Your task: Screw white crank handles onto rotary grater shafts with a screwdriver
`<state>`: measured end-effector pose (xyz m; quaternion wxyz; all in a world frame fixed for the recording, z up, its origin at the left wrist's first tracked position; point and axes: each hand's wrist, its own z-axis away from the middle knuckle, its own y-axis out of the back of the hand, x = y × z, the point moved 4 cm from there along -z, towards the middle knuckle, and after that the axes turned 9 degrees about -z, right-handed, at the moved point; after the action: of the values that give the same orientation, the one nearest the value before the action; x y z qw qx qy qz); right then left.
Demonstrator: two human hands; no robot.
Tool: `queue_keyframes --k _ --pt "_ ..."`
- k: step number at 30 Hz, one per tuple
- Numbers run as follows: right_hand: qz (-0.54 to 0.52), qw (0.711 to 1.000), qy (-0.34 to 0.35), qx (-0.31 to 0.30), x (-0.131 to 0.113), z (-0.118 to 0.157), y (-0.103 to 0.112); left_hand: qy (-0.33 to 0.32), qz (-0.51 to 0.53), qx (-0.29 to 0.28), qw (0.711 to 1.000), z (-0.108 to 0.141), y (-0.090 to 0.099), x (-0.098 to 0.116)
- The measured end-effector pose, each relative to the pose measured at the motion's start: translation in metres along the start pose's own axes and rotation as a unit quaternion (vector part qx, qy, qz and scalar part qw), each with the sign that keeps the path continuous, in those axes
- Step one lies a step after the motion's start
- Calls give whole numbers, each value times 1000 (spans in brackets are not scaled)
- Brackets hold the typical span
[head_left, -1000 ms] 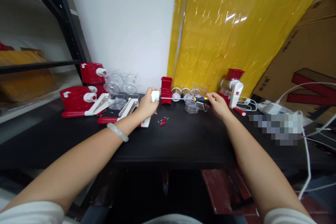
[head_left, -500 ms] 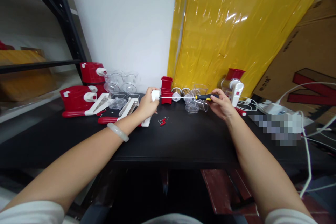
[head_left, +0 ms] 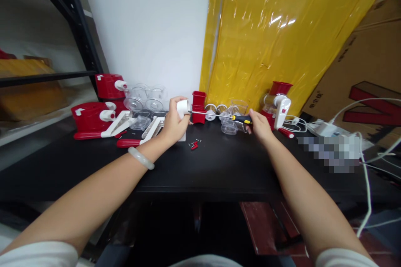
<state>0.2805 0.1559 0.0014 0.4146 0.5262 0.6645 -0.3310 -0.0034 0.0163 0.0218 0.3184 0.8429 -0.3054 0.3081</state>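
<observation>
My left hand (head_left: pixel 174 124) is closed around a white plastic part (head_left: pixel 182 108) with a round end, held above the black table. In my right hand (head_left: pixel 259 126) is a screwdriver (head_left: pixel 242 119) with a black and yellow handle. Its long shaft runs leftward, and the tip is at the white part's round end; whether it touches a screw cannot be made out. Below them on the table lie small red pieces (head_left: pixel 194 146) and several screws (head_left: pixel 189 144). Behind the shaft stand a red plastic housing (head_left: pixel 198 102) and metal grater drums (head_left: pixel 210 112).
Red grater bodies (head_left: pixel 89 117), white crank arms (head_left: pixel 120 124) and clear plastic parts (head_left: pixel 139 122) sit at the left. An assembled rotary grater (head_left: pixel 282 106) stands at the right, near white cables (head_left: pixel 366 183) and a cardboard box (head_left: pixel 369 62). The table's front edge (head_left: pixel 203 190) runs nearest me.
My left hand has tilted the white part, so its round end now shows more. My right hand and the screwdriver handle have dropped slightly, and the right grip has shifted.
</observation>
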Motion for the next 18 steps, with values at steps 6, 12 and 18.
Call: queue_keyframes --k 6,12,18 --pt "5 983 167 74 -22 8 11 -70 -8 47 996 6 -1 -2" --pt "-16 969 222 110 -25 11 16 -135 -3 79 988 11 -3 -8" --pt "-19 966 224 132 -22 10 18 -127 -28 51 990 10 -4 -5"
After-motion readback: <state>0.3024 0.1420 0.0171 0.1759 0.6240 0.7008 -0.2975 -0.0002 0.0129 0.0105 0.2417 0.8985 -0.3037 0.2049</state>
